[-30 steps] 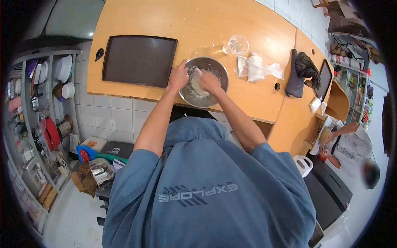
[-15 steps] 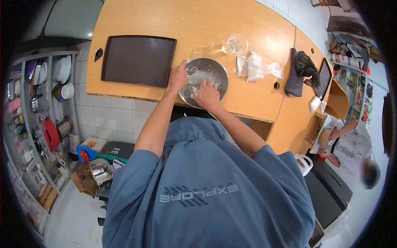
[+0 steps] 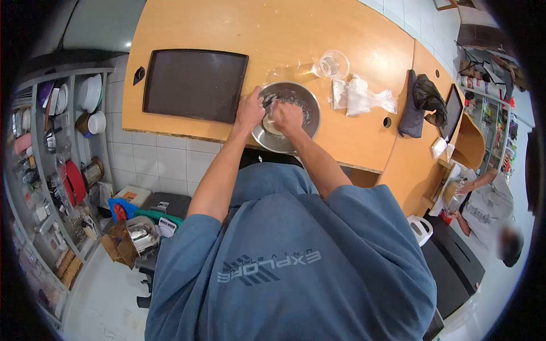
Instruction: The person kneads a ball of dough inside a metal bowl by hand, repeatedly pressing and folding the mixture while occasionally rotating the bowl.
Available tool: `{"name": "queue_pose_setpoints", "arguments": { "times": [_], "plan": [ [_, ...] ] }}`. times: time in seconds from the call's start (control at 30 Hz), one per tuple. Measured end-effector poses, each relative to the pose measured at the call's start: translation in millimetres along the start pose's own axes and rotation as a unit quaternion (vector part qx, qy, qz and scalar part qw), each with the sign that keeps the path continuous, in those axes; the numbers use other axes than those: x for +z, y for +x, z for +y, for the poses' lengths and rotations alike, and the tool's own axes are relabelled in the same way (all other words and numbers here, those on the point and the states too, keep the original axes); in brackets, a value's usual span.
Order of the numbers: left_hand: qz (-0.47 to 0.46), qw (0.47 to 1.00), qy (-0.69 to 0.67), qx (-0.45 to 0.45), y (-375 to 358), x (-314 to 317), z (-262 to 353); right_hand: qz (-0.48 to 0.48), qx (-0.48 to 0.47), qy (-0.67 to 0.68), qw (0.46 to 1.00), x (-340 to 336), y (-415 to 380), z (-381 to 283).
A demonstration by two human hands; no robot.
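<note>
A steel mixing bowl (image 3: 312,124) stands at the near edge of the wooden table, bits of pale dough stuck to its inner wall. My left hand (image 3: 249,112) is closed on the bowl's left rim. Inside the bowl, my right hand (image 3: 288,117) is curled over a lump of pale dough (image 3: 272,126); its fingers are partly hidden and slightly blurred. Just beyond the bowl stands a clear plastic cup (image 3: 334,65). Clear plastic bags with white contents (image 3: 358,96) lie right of the bowl.
A dark baking tray (image 3: 195,85) lies left of the bowl on the table (image 3: 273,34). Dark cloth mitts (image 3: 413,113) rest at the right. Shelves of kitchenware (image 3: 62,165) stand at left. Another person (image 3: 483,202) at far right holds a bowl-like container.
My right hand has gone from spread fingers to a curled shape, farther into the bowl over the dough. My left hand stays on the rim. The view has shifted slightly.
</note>
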State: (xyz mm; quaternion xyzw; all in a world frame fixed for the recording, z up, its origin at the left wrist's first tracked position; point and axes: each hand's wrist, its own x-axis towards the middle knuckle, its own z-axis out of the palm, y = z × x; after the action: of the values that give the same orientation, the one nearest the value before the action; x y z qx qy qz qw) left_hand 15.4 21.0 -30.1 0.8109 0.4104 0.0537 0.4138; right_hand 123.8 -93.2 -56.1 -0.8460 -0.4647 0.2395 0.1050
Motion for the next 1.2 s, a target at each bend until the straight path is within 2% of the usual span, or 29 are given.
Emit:
{"name": "queue_pose_setpoints", "arguments": {
  "times": [0.07,0.13,0.23,0.33,0.53,0.63,0.73,0.83,0.93,1.13,1.2],
  "plan": [
    [0.019,1.000,-0.003,0.015,-2.3,0.3,0.3,-0.006,0.006,0.000,1.000,1.7,-0.5,-0.7],
    [-0.001,1.000,0.015,0.007,-1.9,-3.9,3.3,-0.028,0.016,-0.023,0.999,-9.8,3.2,-5.6],
    [-0.002,1.000,0.009,0.013,-1.7,-4.3,3.0,-0.047,0.078,-0.008,0.996,-14.7,2.6,-8.5],
    [-0.009,1.000,0.002,0.009,-1.2,-2.7,1.9,-0.036,0.059,-0.002,0.998,-32.9,-15.6,-10.0],
    [0.011,1.000,0.010,0.005,-4.0,2.8,-1.5,0.057,0.062,-0.018,0.996,-50.9,-47.9,-22.3],
    [0.013,1.000,0.013,-0.015,-7.2,-2.0,8.4,0.055,0.001,-0.007,0.998,-46.9,-56.7,-18.5],
    [0.001,1.000,-0.005,-0.024,-7.4,-3.2,11.5,0.168,0.004,0.006,0.986,-17.7,-55.4,-21.3],
    [0.000,0.999,-0.026,-0.021,-6.7,-3.6,11.2,0.130,0.050,0.058,0.989,-2.0,-49.1,-22.7],
    [0.007,0.999,-0.028,-0.023,-9.0,-4.7,15.1,0.117,0.011,0.029,0.993,8.5,-44.6,-26.3],
    [-0.008,1.000,-0.001,-0.011,-6.4,-2.7,8.1,0.129,-0.003,0.031,0.991,10.4,-28.7,-26.5],
    [-0.007,1.000,0.004,-0.003,-6.9,-3.3,5.0,0.071,0.030,0.027,0.997,6.1,-15.8,-24.9]
  ]
}}
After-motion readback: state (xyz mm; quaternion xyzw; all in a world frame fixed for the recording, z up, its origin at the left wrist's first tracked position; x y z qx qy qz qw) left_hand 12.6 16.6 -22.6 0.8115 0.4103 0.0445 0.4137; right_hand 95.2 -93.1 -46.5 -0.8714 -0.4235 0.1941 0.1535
